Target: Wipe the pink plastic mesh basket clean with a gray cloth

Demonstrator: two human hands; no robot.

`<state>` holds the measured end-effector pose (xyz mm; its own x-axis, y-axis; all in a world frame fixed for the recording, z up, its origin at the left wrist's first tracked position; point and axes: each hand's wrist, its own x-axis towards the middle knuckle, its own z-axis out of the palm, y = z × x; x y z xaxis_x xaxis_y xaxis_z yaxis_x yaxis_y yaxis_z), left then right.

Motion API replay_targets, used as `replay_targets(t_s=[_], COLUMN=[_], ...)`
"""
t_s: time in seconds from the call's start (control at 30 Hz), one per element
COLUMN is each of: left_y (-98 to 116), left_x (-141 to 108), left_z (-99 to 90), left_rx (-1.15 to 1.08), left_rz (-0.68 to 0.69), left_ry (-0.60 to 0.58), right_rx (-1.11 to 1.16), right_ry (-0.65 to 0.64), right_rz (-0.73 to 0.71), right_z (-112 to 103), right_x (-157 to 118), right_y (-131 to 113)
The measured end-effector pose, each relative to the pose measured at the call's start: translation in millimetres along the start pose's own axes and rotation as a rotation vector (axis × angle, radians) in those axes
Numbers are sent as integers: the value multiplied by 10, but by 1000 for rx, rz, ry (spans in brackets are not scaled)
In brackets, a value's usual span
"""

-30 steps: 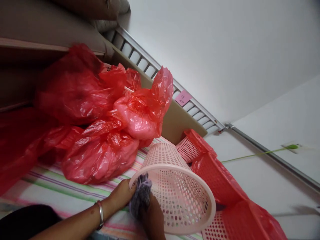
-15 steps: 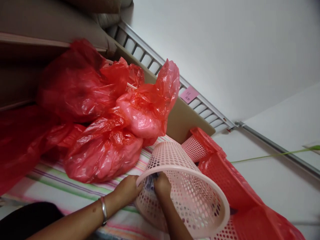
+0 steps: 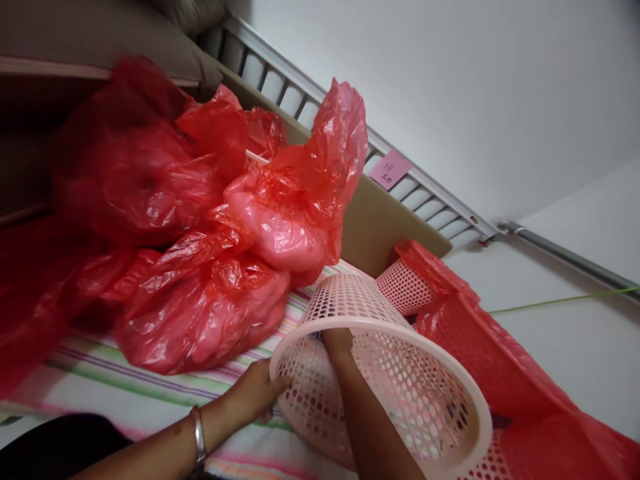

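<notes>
A pink perforated basket [image 3: 400, 327] lies tilted on its side, its wide mouth facing me. My left hand [image 3: 260, 390] is closed on the left edge of its rim, thumb inside and fingers outside. Deep in the basket is my right hand [image 3: 337, 343], closed, with a bit of bluish-purple cloth [image 3: 316, 335] showing at its fingers; the upper rim hides part of both. Under the basket runs a striped sheet [image 3: 150, 400].
Several red plastic bags [image 3: 200, 320], stuffed full, are piled at the left. Behind the basket, at the right, are more pink baskets [image 3: 405, 287] partly covered by red plastic [image 3: 540, 400]. A white rail [image 3: 430, 187] with a pink note [image 3: 390, 168] borders the wall.
My right hand has moved deeper into the basket with the bluish cloth, now mostly hidden. My left hand's thumb shows inside the rim. The view has shifted slightly.
</notes>
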<state>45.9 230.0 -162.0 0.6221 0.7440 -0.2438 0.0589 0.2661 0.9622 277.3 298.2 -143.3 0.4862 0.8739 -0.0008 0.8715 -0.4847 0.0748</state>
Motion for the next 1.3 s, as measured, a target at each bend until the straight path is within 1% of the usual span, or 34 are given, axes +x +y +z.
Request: replay_targets(t_s=[0.07,0.17,0.23,0.3,0.33,0.37,0.43,0.5,0.53,0.6,0.7,0.77,0.87,0.97,1.03,1.1,1.17,1.23,1.3], left_y=[-135,-253,-275,-257,-236,-207,-135,-59,-25,33,111,171,266,343,385,416,417,365,253], left_x=[18,58,75,73,63,48,5,-45,-70,-112,-157,-178,-194,-189,-179,-168,-161,-158,-159], left_z=[103,174,177,161,149,135,105,84,79,82,91,79,26,-45,-91,-130,-151,-136,-77], left_rx=[-66,-112,-110,-85,-68,-52,-33,-5,23,110,256,335,388,446,501,525,510,440,310], left_rz=[-72,-69,-62,-72,-55,-7,145,273,289,256,225,241,257,232,216,202,197,217,225], left_ry=[-48,-27,-15,-10,-5,8,37,49,53,69,97,95,91,116,144,153,161,178,147], right_rx=[19,41,58,104,136,162,191,191,195,219,236,163,50,42,48,55,59,62,66], right_ry=[-11,-21,-15,-7,-6,-7,-15,-21,-21,-15,0,32,57,34,20,8,-2,-10,-16], right_rz=[-4,-13,-56,-130,-158,-171,-161,-132,-122,-119,-129,-98,-38,-9,1,10,24,38,44], right_z=[-36,-74,-85,-78,-66,-51,-15,10,13,0,-44,-65,-64,-23,19,61,87,83,52], right_x=[-103,-413,-734,-1110,-1300,-1479,-1774,-1947,-1982,-1953,-1706,-1442,-968,-521,-307,-182,-131,-125,-140], right_y=[1,-22,-35,-33,-25,-12,20,51,61,67,51,33,-2,-55,-93,-114,-105,-71,-31])
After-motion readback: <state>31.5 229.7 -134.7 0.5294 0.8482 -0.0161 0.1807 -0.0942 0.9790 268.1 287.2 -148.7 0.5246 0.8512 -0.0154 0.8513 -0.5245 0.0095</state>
